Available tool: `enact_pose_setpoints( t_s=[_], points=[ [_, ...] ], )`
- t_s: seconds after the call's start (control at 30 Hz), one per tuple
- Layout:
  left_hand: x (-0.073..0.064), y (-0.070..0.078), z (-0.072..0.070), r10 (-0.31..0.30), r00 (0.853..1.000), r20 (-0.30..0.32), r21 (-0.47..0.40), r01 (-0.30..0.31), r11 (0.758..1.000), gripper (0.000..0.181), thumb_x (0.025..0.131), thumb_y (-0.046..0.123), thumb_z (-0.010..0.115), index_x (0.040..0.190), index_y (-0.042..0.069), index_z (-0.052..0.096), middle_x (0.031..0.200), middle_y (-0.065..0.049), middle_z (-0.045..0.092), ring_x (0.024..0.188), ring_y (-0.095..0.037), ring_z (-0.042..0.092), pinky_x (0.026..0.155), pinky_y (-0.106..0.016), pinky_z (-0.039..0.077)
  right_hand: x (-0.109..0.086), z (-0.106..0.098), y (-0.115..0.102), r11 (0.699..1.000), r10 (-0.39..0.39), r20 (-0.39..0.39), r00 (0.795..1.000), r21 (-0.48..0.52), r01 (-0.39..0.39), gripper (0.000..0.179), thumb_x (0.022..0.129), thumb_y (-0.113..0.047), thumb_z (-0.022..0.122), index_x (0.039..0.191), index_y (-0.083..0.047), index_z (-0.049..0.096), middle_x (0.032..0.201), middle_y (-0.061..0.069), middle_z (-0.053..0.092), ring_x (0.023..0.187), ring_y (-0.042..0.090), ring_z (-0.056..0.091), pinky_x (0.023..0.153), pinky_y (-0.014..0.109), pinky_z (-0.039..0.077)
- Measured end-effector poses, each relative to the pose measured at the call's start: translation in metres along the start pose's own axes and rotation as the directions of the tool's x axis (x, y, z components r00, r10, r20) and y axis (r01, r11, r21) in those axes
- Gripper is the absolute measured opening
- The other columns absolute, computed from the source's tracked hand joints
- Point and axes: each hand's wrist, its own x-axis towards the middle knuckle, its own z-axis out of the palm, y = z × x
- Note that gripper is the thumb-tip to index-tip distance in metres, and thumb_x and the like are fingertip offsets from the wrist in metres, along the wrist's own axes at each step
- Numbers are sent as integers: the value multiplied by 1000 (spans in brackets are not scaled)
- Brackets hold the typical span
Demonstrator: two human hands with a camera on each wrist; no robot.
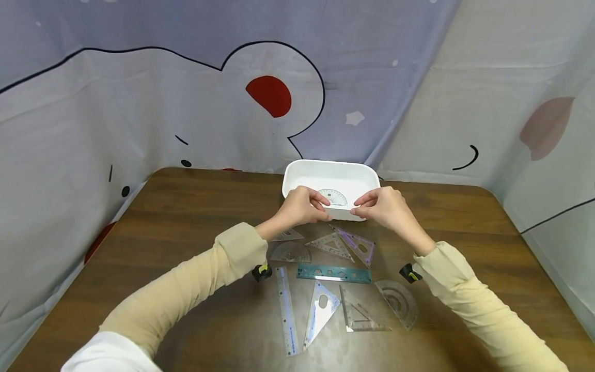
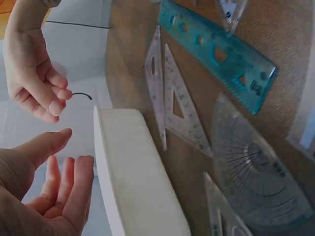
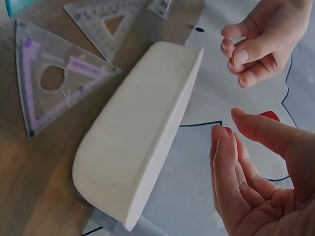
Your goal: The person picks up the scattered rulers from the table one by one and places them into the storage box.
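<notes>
Over the front rim of a white plastic box (image 1: 355, 173), my left hand (image 1: 303, 205) and right hand (image 1: 385, 207) face each other with a gap between them. Both wrist views show nothing between the fingers; thumbs and fingertips stand apart. A clear half-round protractor (image 1: 335, 196) shows inside the box, between the hands in the head view. Just in front of the box lie a purple-marked set square (image 1: 364, 249), a clear set square (image 1: 343, 251) and another clear protractor (image 1: 297, 252). Part of a further set square (image 1: 287, 235) is hidden by my left hand.
A teal ruler (image 1: 334, 274) lies mid-table. Nearer me are a clear ruler (image 1: 286, 312) with blue marking, a blue-marked set square (image 1: 319, 316), a clear set square (image 1: 360, 318) and a protractor (image 1: 400, 302). A printed curtain (image 1: 186, 113) hangs behind the wooden table (image 1: 204, 206).
</notes>
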Motion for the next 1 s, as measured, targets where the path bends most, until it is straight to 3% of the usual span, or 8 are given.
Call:
enact_pose_setpoints(
  t_s=[0.2,0.4,0.6,0.77,1.0],
  points=[
    [-4,-10,6,-23,998,51,-5,24,1000,27,74,12,82,97,2,73,80,-8,72,73,-31,71,67,-36,59,-8,12,6,1000,-1,58,998,10,1,22,75,-24,79,88,-7,76,81,7,76,67,6,65,63,24,49],
    [-8,-21,14,-21,992,121,23,18,1000,28,75,9,80,100,-1,72,82,-10,73,70,-27,70,62,-29,57,-12,23,16,999,36,159,987,30,-41,24,77,-22,77,94,-5,75,83,5,75,69,8,66,63,24,50],
    [-8,-31,21,-3,995,100,150,-12,989,27,73,8,82,98,1,74,84,-9,75,72,-16,70,68,-23,55,-15,35,28,988,70,272,960,111,-104,29,79,-17,74,100,2,71,81,7,75,65,11,66,60,24,51],
    [-6,-38,30,-5,995,99,198,-15,980,31,69,8,85,97,1,74,86,-10,75,77,-17,71,72,-25,56,-22,50,32,992,76,269,960,77,-101,30,75,-18,80,97,2,72,81,7,75,66,6,65,59,23,51],
    [-4,-39,37,1,996,94,323,-32,946,34,68,12,87,99,5,74,91,-8,73,84,-19,67,78,-29,55,-29,64,30,999,44,180,983,-25,-40,28,66,-19,87,85,-5,73,74,2,73,64,7,65,64,29,51]
  ],
)
